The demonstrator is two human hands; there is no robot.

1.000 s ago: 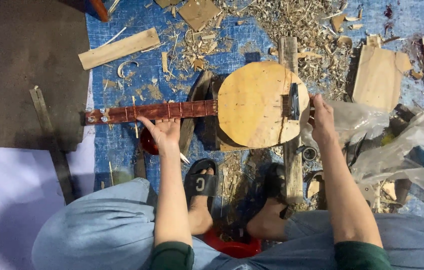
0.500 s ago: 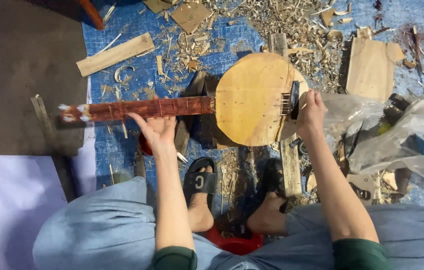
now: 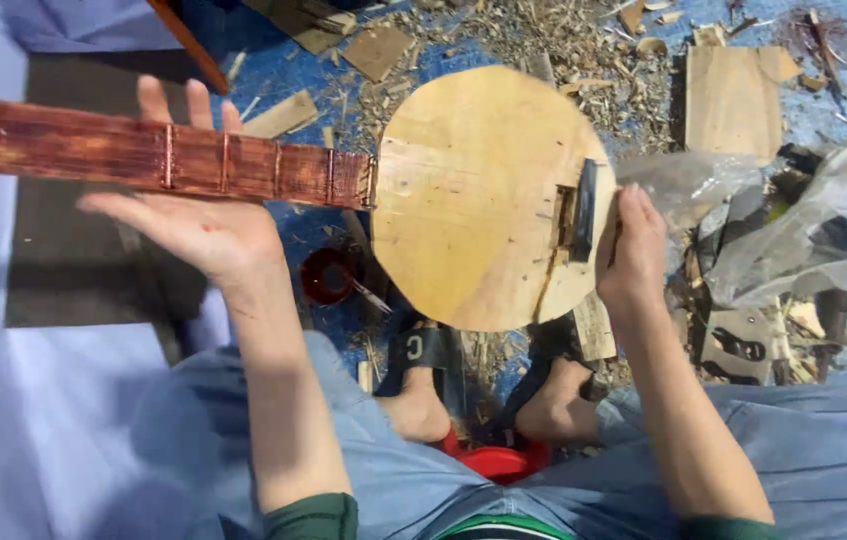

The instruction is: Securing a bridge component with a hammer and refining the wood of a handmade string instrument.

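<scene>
I hold a handmade stringed instrument level in front of me. Its round pale wooden body (image 3: 473,190) sits above my feet, and its red-brown fretted neck (image 3: 153,155) runs off to the left. My left hand (image 3: 193,215) lies palm up under the neck, fingers spread, supporting it. My right hand (image 3: 633,250) grips the body's right rim, next to a dark bridge piece (image 3: 581,210).
Wood shavings (image 3: 563,40) and offcut boards (image 3: 733,95) litter the blue tarp. A dark mat (image 3: 63,270) lies at left, crumpled clear plastic (image 3: 803,240) at right. A small red cup (image 3: 328,275) stands below the neck, a red bowl (image 3: 498,462) between my sandalled feet (image 3: 423,400).
The instrument has risen off the ground toward the camera and looks much larger. My left hand turned palm up under the neck. My right hand kept its hold on the body's rim.
</scene>
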